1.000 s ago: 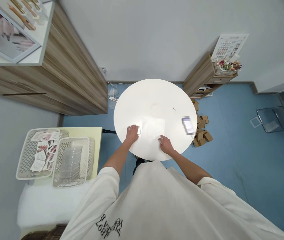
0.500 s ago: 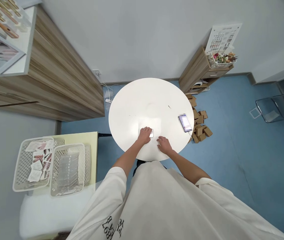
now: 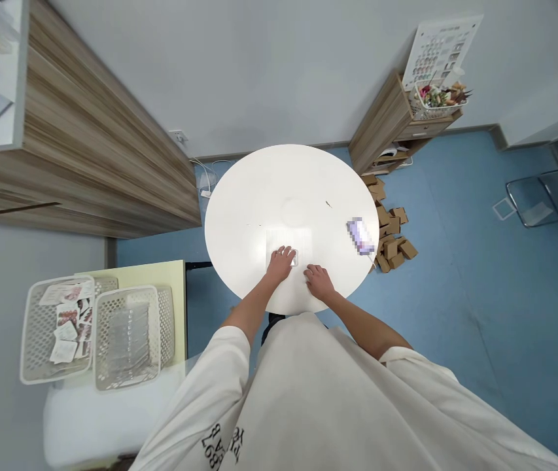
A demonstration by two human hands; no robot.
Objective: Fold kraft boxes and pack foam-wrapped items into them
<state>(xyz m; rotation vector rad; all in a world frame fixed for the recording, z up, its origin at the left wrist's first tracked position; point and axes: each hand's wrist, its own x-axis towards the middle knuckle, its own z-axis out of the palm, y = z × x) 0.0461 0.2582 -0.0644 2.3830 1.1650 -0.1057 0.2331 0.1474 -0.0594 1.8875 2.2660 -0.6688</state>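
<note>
My left hand lies on the round white table, fingers stretched forward and a little apart. Its thumb side touches or overlaps a small pale rectangular piece, clear or white with a lighter rim; the hand covers part of it. Beneath both is a thin, almost see-through sheet. To the right, my right hand rests palm down near the table's front edge, its fingers loosely extended and nothing visible in them. A gap separates it from the small piece.
A phone with a blurred screen lies at the table's right side, a cable running off it. A tiny dark item lies farther back. White baskets stand on a side table at left; cardboard boxes lie on the floor at right.
The camera view has shifted slightly. Both hands stay in nearly the same places on the table, and the small piece remains beside my left hand.
</note>
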